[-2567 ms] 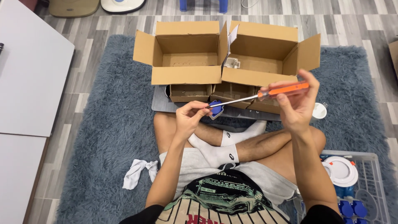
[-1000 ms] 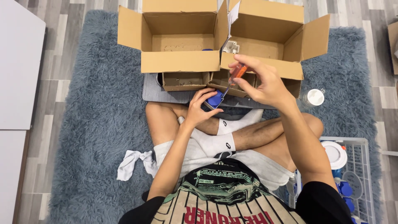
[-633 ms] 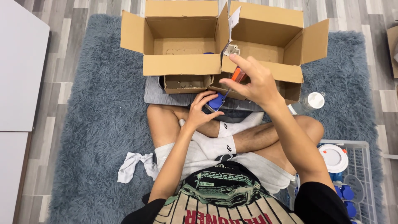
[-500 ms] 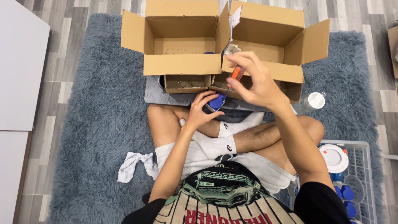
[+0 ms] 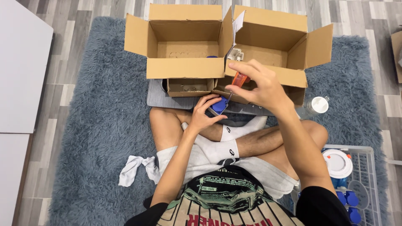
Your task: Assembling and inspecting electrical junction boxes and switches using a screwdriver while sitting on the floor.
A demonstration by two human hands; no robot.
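As hands point(image 5: 234, 100) grip, screwdriver point(image 5: 239, 79), blue part point(image 5: 218, 105)

A shaggy grey-blue rug point(image 5: 92, 121) is spread over a grey plank floor point(image 5: 58, 25). Two large open cardboard boxes point(image 5: 184, 67) are set side by side at its far end, with a smaller open box point(image 5: 187, 86) placed on a grey mat point(image 5: 157, 94) just in front of them. A crumpled white cloth point(image 5: 136, 167) is seen on the rug. A white-capped clear bottle point(image 5: 314, 106) is laid on the right. A white wire basket point(image 5: 368, 175) is filled with round white and blue parts.
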